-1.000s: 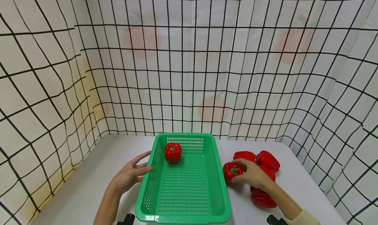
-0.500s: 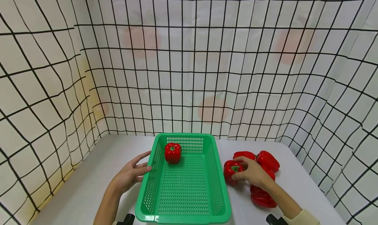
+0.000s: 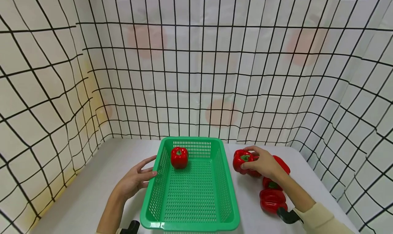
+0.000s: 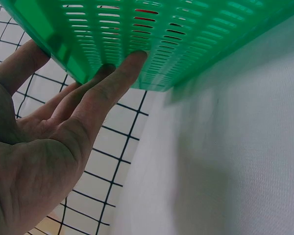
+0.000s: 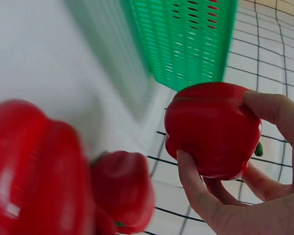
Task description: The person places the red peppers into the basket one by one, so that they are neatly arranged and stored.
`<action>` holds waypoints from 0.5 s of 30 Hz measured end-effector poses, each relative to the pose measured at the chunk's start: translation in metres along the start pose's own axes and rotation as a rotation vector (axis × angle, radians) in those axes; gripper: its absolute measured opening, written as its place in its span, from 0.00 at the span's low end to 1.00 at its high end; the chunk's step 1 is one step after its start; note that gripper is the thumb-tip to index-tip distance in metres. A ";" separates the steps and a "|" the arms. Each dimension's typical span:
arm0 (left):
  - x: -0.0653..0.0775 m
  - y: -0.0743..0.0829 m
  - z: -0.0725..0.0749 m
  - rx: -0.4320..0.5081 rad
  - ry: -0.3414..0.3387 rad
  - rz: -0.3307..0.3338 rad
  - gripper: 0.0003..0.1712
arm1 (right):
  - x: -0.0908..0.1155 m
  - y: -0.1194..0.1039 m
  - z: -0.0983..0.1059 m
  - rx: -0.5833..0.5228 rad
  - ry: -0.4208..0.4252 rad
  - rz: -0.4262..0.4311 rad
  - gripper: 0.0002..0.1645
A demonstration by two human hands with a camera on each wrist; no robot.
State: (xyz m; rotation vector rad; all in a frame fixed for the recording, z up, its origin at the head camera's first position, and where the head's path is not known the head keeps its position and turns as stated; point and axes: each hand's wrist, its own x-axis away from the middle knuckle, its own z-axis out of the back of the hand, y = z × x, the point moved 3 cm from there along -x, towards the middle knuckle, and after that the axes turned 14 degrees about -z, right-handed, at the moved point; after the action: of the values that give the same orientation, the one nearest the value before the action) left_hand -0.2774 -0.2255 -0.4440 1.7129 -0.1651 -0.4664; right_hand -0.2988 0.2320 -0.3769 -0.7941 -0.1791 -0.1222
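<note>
Black mesh [image 3: 201, 73] encloses the white table [image 3: 89, 196]; one green basket's [image 3: 190, 226] wall stands just left of the red pepper [image 3: 238, 162] gripped by the right hand [image 3: 261, 162]. Another pepper [image 3: 179, 158] sits inside, at least three more [image 3: 272, 202] rightward. The left hand [image 3: 133, 181], fingers spread, touches the rim; bare floor runs nearward.

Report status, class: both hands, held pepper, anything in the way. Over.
Right hand gripping red pepper, right of green basket. Left hand touching basket's left side. Right rim between pepper and interior.
</note>
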 end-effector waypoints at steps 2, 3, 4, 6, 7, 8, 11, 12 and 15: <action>0.000 -0.001 0.001 -0.006 -0.001 0.001 0.47 | -0.001 -0.007 0.005 0.025 0.013 -0.002 0.46; 0.000 -0.001 0.001 -0.007 0.000 0.003 0.47 | -0.002 -0.011 0.007 0.038 0.019 0.001 0.46; 0.000 -0.002 0.001 -0.008 0.000 0.004 0.47 | -0.002 -0.015 0.010 0.044 0.023 0.001 0.46; 0.001 -0.002 0.002 -0.009 0.001 0.007 0.47 | -0.002 -0.023 0.013 0.050 0.032 0.006 0.46; 0.001 -0.002 0.002 -0.010 0.002 0.007 0.47 | -0.003 -0.028 0.015 0.050 0.033 0.011 0.47; 0.000 -0.002 0.002 -0.013 0.002 0.006 0.46 | -0.003 -0.032 0.016 0.047 0.034 0.018 0.47; 0.000 -0.001 0.002 -0.023 -0.003 0.006 0.47 | -0.005 -0.044 0.018 0.028 0.033 0.038 0.47; 0.000 -0.001 0.002 -0.026 -0.002 0.005 0.47 | -0.006 -0.049 0.017 0.019 0.029 0.044 0.47; -0.001 -0.001 0.002 -0.035 -0.005 0.010 0.47 | -0.008 -0.058 0.014 -0.002 0.018 0.056 0.46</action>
State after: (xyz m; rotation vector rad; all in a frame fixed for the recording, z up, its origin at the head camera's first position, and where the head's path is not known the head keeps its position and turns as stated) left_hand -0.2787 -0.2265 -0.4446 1.6765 -0.1677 -0.4638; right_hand -0.3181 0.2021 -0.3280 -0.7992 -0.1397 -0.0767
